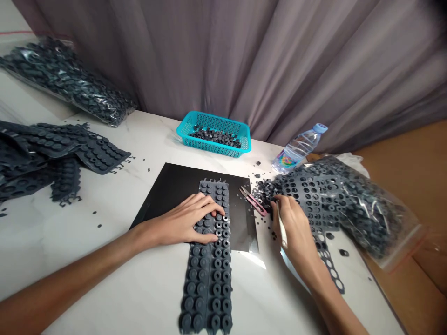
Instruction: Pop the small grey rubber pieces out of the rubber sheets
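Observation:
A long dark-grey moulded rubber sheet (206, 279) with rows of round studs lies lengthwise before me. Its far half rests on a black mat (164, 186). Several studs on its right side have holes in their centres. My left hand (195, 216) lies flat across the sheet, fingers stretched and thumb apart, pressing on it. My right hand (293, 223) is closed around a slender white tool (281, 225), whose tip I cannot make out. This hand is beside a heap of small black rubber pieces (267, 188). Pink-handled thread snips (256, 202) lie just left of it.
A turquoise basket (216, 151) holding small black pieces stands at the back. To the right are a water bottle (300, 146), a perforated rubber sheet (314, 195) and a filled plastic bag (377, 214). Stacked rubber sheets (59, 153) and another filled bag (66, 74) lie left.

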`<state>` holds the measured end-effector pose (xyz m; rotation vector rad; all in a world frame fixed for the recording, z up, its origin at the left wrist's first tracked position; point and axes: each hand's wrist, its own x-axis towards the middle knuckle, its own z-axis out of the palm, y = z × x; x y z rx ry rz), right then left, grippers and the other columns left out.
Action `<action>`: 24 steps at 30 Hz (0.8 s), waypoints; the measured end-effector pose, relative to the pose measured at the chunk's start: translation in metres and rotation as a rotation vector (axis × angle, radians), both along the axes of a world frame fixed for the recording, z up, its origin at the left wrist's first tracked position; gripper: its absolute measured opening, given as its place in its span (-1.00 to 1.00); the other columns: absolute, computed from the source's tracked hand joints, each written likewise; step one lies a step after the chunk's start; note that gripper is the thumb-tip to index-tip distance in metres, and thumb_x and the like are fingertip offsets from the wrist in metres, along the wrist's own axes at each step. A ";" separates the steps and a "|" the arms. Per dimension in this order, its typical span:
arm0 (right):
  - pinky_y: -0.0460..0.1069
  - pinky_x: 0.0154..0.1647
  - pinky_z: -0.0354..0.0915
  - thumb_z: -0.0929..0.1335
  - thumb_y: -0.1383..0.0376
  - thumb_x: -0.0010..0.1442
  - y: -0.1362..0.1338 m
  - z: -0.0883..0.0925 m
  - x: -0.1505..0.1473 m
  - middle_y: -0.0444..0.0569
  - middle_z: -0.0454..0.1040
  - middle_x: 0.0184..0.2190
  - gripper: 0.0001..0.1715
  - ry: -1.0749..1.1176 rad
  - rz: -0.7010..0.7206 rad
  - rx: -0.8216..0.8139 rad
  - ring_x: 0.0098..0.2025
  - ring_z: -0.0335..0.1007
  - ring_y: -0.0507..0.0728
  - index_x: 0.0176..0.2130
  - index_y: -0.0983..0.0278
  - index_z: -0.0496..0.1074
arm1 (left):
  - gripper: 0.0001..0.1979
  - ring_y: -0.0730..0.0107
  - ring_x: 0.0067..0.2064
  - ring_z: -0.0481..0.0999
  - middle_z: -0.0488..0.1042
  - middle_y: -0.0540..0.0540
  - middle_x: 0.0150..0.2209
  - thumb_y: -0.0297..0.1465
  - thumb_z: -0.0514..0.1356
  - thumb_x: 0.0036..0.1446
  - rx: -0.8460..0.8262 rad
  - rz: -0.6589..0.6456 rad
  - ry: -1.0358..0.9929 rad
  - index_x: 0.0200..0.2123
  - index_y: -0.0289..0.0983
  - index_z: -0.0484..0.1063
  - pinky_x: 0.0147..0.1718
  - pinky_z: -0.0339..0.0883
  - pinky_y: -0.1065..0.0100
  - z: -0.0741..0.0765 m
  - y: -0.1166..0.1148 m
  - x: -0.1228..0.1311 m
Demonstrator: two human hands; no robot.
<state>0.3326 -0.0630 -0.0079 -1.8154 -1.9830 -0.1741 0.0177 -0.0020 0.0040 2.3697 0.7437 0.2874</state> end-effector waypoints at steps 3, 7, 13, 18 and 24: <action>0.26 0.02 0.37 0.13 0.19 0.52 0.001 0.002 -0.003 0.29 0.42 0.02 -0.48 0.035 0.022 0.024 0.08 0.39 0.38 0.34 0.36 0.16 | -0.56 0.10 0.09 0.35 0.42 -0.07 0.07 -0.19 0.28 0.23 -0.023 0.005 -0.043 0.14 -0.07 0.34 0.17 0.22 0.03 -0.001 -0.001 -0.002; 0.10 -0.08 0.43 0.24 0.17 0.50 0.001 0.003 -0.032 0.09 0.50 -0.07 -0.57 0.272 0.191 -0.074 -0.13 0.49 0.20 0.28 0.22 0.25 | -0.61 0.13 0.12 0.33 0.40 -0.08 0.06 -0.32 0.27 0.20 -0.034 0.017 -0.092 0.09 -0.11 0.32 0.16 0.28 0.08 0.000 -0.005 -0.002; -0.01 -0.19 0.40 0.35 0.24 0.45 -0.002 0.001 -0.064 -0.04 0.54 -0.23 -0.88 0.430 0.534 -0.184 -0.25 0.47 0.09 -0.05 0.20 0.46 | -0.59 0.12 0.18 0.28 0.36 -0.12 0.08 -0.36 0.27 0.18 0.100 0.062 -0.079 0.08 -0.17 0.26 0.20 0.30 0.09 0.003 -0.013 0.000; 0.02 -0.10 0.43 0.34 0.25 0.46 0.001 0.009 -0.063 0.01 0.55 -0.19 -0.88 0.416 0.666 -0.203 -0.16 0.49 0.13 -0.07 0.24 0.46 | -0.64 0.12 0.16 0.31 0.38 -0.12 0.06 -0.30 0.24 0.26 0.152 0.067 -0.032 0.08 -0.19 0.27 0.18 0.32 0.09 0.003 -0.015 0.000; 0.04 -0.11 0.46 0.33 0.22 0.47 0.002 0.014 -0.064 0.04 0.56 -0.19 -0.85 0.381 0.677 -0.235 -0.16 0.51 0.16 -0.08 0.23 0.46 | -0.60 0.12 0.18 0.30 0.40 -0.12 0.09 -0.28 0.25 0.25 0.207 0.058 0.001 0.10 -0.21 0.28 0.23 0.28 0.10 0.000 -0.015 0.000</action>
